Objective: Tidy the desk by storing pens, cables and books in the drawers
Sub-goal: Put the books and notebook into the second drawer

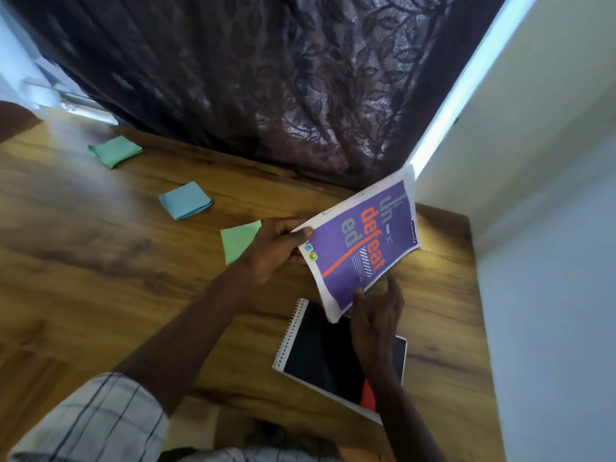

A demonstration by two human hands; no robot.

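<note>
— Wooden desk [100, 261] under you, dark patterned curtain [266, 78] at 12 o'clock, pale wall [550, 228] at 3 o'clock. What are you holding?

— You have the purple book [360, 248] lifted and tilted above the desk, toward 2 o'clock. Your left hand [273, 251] grips its near-left corner, thumb on the cover. Your right hand [376, 321] pinches the lower edge, thumb on top and fingers behind.

— So how far along does the tidying look?

— Early with the books, I'd judge. The purple one is off the desk but not stored, and no drawer shows in this view. A spiral notebook [320, 355] lies flat at 5 o'clock, just under your right wrist.

— Any pens or cables left?

— None that you can see here, though whether they are stored or simply out of sight I cannot tell. Three pads of sticky notes sit apart on the desk: a green pad [115, 151] at 10 o'clock, a blue pad [185, 200] nearer the middle, and a green sheet [240, 241] partly behind your left hand.

— What remains, then?

— Likely the book in your hands goes into a drawer, then the notebook.
</note>
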